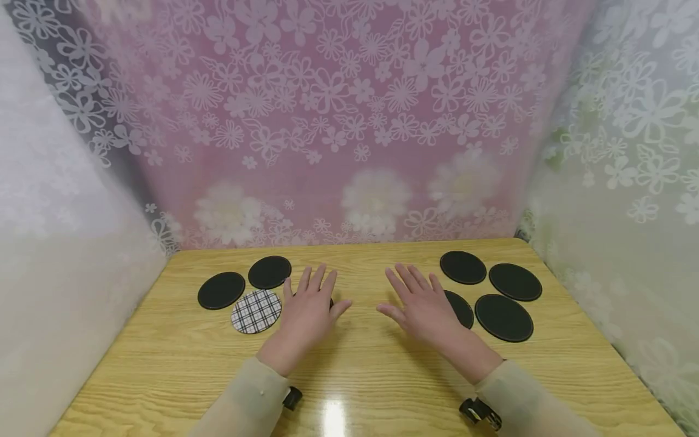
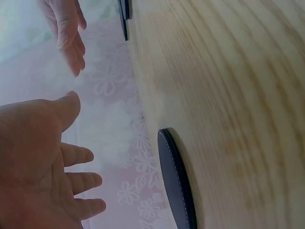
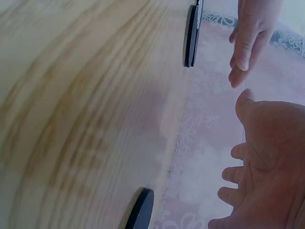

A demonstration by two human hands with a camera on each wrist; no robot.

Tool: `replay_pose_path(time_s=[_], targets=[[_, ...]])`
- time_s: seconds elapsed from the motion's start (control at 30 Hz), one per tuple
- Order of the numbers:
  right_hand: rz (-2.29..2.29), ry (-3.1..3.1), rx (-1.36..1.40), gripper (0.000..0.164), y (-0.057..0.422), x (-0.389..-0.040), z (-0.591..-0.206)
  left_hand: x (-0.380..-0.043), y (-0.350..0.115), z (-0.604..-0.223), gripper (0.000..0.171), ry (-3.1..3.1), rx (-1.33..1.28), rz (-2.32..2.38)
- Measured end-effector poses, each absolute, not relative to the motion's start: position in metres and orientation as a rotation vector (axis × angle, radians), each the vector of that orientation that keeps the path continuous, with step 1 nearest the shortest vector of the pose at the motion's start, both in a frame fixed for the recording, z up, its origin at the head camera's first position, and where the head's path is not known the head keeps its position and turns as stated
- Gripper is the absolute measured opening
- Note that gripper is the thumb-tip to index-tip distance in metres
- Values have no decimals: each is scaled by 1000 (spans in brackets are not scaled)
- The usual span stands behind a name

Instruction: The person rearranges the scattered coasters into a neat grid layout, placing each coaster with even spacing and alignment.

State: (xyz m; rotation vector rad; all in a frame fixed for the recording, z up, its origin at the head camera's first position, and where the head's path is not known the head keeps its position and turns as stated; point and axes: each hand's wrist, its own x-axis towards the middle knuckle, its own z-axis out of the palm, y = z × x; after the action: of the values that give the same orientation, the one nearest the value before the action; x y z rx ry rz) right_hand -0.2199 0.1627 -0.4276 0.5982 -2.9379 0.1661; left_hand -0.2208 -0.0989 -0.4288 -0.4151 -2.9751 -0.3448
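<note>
My left hand (image 1: 307, 312) hovers palm down over the left part of the table, fingers spread, holding nothing. A dark round coaster lies beneath it, mostly hidden, with its stitched edge (image 2: 177, 183) visible in the left wrist view. Beside that hand lie a plaid black-and-white coaster (image 1: 256, 312) and two black ones, one at the far left (image 1: 221, 290) and one behind (image 1: 270, 272). On the other side, my right hand (image 1: 427, 314) is likewise raised and spread, with nothing in it. It partly covers a black coaster (image 1: 460, 309), the nearest of several in the right group.
More black coasters lie at the right, at the back (image 1: 463, 267), far right (image 1: 516, 281) and front (image 1: 503, 318). Bare wood-grain table (image 1: 360, 352) shows between the hands. A pink floral curtain (image 1: 338, 121) hangs behind, with pale sheets at both sides.
</note>
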Motion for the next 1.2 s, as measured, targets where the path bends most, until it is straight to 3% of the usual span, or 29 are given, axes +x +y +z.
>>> replay_pose_path(time_s=[1.2], targets=[[497, -3119, 675, 79, 94, -235, -442, -221, -148, -438, 66, -3060, -192, -307]])
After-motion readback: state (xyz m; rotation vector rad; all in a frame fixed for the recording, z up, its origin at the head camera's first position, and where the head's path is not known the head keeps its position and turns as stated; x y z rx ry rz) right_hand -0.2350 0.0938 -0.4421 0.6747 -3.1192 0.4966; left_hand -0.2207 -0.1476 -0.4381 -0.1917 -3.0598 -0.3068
